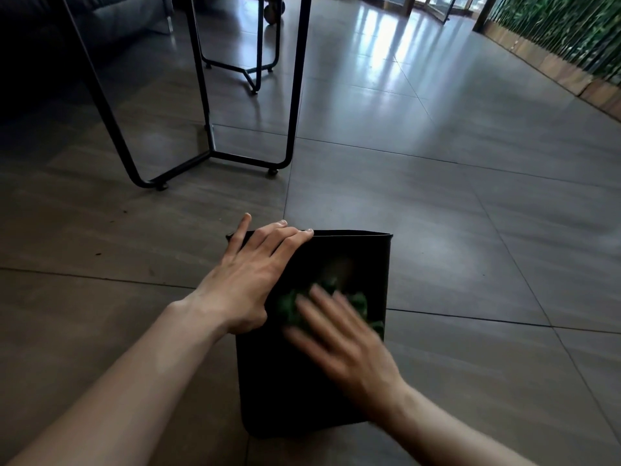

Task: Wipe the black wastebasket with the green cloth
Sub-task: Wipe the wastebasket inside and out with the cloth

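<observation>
Right hand: the right hand (pixel 339 344) is motion-blurred, lying flat on the upturned side of the black plastic wastebasket (pixel 289 391), fingers spread and roughly straight, pressing on the crumpled green cloth (pixel 288 306); whether any finger curls into the cloth I cannot tell.
Green cloth: bunched under and beyond the right hand's fingertips, on the wastebasket's upper side, about midway along it.
Left hand: the left hand (pixel 248 280) rests on the wastebasket's left edge, fingers extended and laid over the side up to the rim, thumb tucked down along the left wall.
Wastebasket: lying on its side on the grey tiled floor (pixel 453 264), closed base nearest the person, open rim pointing away.
Beyond the wastebasket: black metal-tube furniture legs (pixel 289 129) stand on the floor, left of and past the rim.
Far right of the wastebasket: a green plant wall (pixel 564 31) above a wooden border.
</observation>
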